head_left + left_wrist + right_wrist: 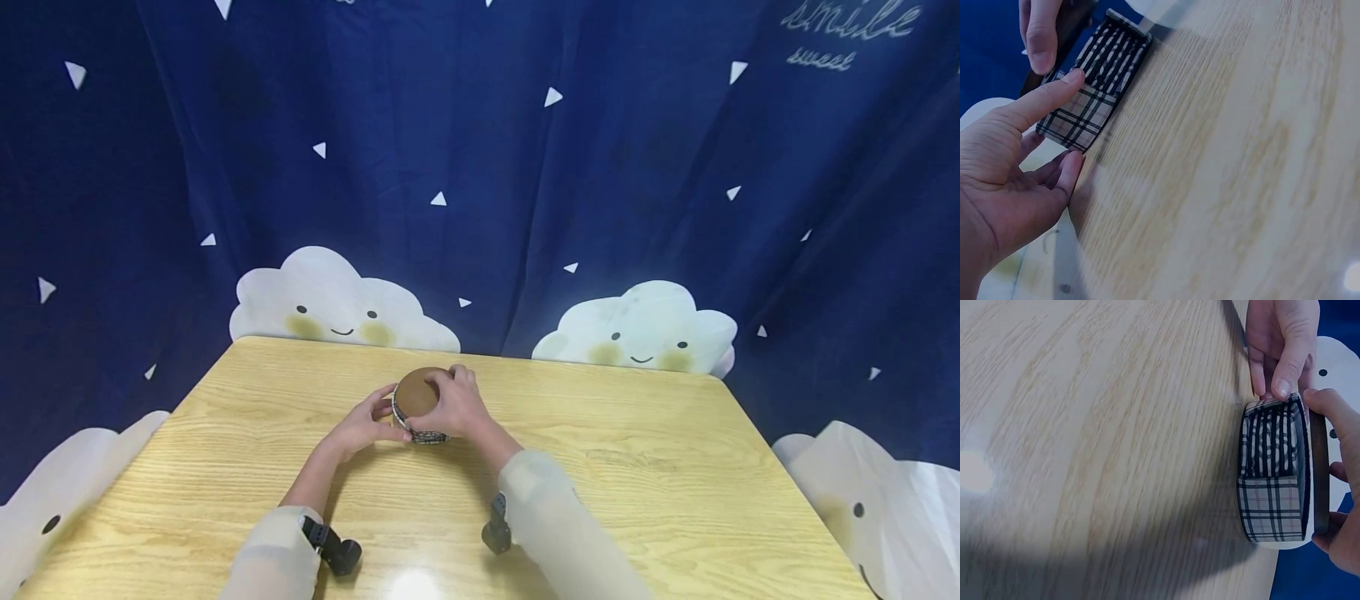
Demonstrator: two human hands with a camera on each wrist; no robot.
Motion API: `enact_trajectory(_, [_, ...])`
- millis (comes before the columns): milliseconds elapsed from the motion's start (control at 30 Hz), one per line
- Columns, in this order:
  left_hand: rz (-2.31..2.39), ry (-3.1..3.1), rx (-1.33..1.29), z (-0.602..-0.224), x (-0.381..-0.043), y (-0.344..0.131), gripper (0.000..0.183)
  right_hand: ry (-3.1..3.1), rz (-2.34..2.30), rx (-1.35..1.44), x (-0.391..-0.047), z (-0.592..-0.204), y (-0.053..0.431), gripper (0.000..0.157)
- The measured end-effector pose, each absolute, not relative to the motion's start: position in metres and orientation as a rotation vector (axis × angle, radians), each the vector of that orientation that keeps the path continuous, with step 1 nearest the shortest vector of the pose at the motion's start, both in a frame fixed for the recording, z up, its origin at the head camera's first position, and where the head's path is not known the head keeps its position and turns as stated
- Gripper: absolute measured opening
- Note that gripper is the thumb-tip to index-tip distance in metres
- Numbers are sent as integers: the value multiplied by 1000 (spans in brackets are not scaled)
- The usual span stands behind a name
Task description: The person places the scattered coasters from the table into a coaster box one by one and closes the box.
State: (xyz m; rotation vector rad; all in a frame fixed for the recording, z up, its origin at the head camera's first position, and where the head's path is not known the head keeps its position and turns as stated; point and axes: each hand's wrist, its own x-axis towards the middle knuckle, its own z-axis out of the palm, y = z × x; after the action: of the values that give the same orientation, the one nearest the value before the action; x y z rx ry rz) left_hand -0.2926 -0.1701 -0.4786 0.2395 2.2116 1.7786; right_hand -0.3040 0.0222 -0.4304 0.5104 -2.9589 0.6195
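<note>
A round plaid box (1272,506) with black-and-white gathered fabric along part of its side stands on the table. Its round brown lid (415,395) is over the top; the right wrist view shows a narrow gap between lid and rim. My right hand (459,406) grips the lid by its edge, thumb on the near side and fingers at the far side. With my left hand (365,432) I hold the box from the left, thumb (1054,98) on the plaid side near the rim and the other fingers lower down. The inside of the box is hidden.
The light wooden table (660,475) extends around the box, which is near its far edge. Behind hangs a dark blue curtain (480,167) with white triangles and smiling clouds. Black wrist cameras (341,554) are strapped on both sleeves.
</note>
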Motion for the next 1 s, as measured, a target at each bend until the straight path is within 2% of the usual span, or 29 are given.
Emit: enact_trajectory(1000, [1761, 2253, 223, -478, -292, -168, 97, -3001, 591, 488, -306, -438, 19, 85])
